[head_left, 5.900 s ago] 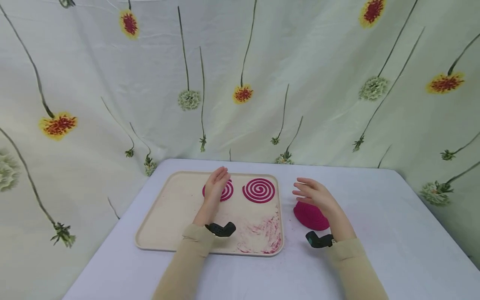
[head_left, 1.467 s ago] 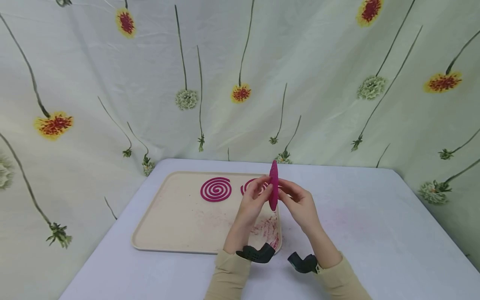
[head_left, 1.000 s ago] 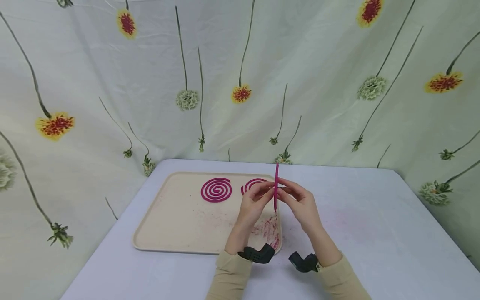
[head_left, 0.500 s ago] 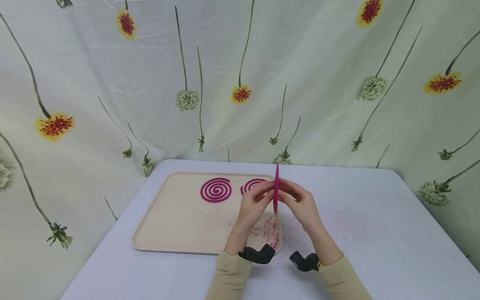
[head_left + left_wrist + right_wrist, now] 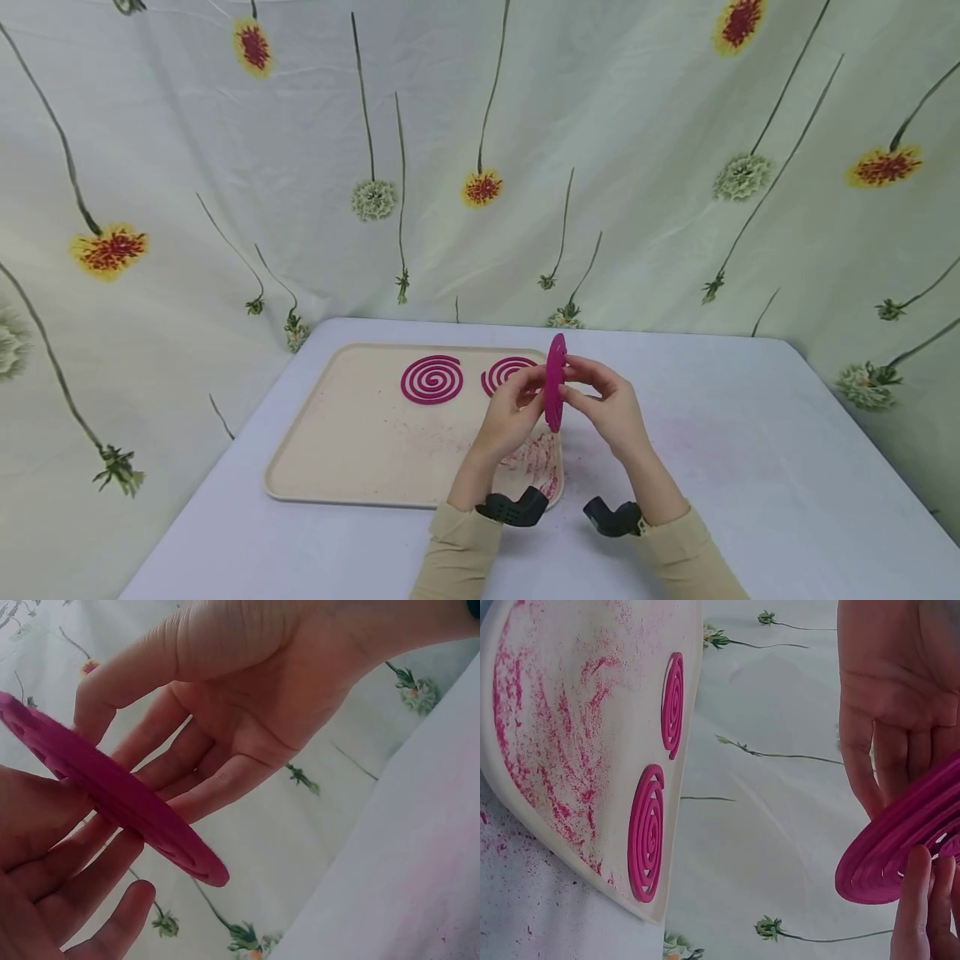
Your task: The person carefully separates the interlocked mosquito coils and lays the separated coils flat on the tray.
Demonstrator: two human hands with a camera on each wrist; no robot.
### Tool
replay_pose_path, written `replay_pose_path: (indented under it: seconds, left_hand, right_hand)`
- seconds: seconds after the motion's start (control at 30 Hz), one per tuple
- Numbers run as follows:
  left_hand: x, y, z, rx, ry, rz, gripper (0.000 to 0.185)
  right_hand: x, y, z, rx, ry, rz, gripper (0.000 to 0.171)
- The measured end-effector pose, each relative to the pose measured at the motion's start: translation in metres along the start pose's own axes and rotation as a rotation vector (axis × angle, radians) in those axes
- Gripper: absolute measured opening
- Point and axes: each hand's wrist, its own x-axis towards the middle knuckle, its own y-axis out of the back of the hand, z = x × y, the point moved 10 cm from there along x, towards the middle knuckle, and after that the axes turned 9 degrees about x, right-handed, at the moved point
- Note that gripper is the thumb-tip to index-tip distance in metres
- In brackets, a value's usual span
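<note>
A magenta mosquito coil disc [image 5: 555,383] stands nearly edge-on above the right end of the tray. My left hand [image 5: 512,417] pinches it from the left, thumb nearest me. From the other side my right hand [image 5: 611,417] pinches the same disc. In the left wrist view the disc slants between both hands' fingers. Its closely wound rings face the right wrist view, where right fingertips [image 5: 915,877] press near the centre. Two more spiral coils lie flat on the tray: a left one [image 5: 432,380], and a right one [image 5: 501,375] partly behind my left hand.
The beige rectangular tray [image 5: 337,433] lies on a white-covered table [image 5: 750,467]. Pink crumbs and smears [image 5: 536,462] mark its right front corner, and a faint pink stain [image 5: 697,437] shows on the cloth farther right. A flowered curtain [image 5: 637,150] hangs behind.
Earlier the magenta disc lay on the table right of the tray with both hands apart. It is now lifted between them; over the last second it turned slightly, showing more of its face.
</note>
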Motion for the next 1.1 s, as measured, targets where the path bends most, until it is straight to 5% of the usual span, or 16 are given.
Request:
replay_pose_path:
  seconds: [0.3,0.83,1.1]
  left_hand:
    - [-0.008,0.01,0.035,-0.017,-0.016,-0.029,0.03]
    - [-0.008,0.017,0.034,-0.069,-0.103,0.003,0.035]
    - [-0.008,0.019,0.028,-0.142,-0.064,0.02,0.037]
  right_hand:
    - [-0.002,-0.001,-0.002,0.04,0.025,-0.042,0.047]
    - [-0.004,-0.008,-0.012,0.051,0.087,-0.175,0.047]
    - [-0.006,-0.015,-0.015,0.104,0.14,-0.253,0.047]
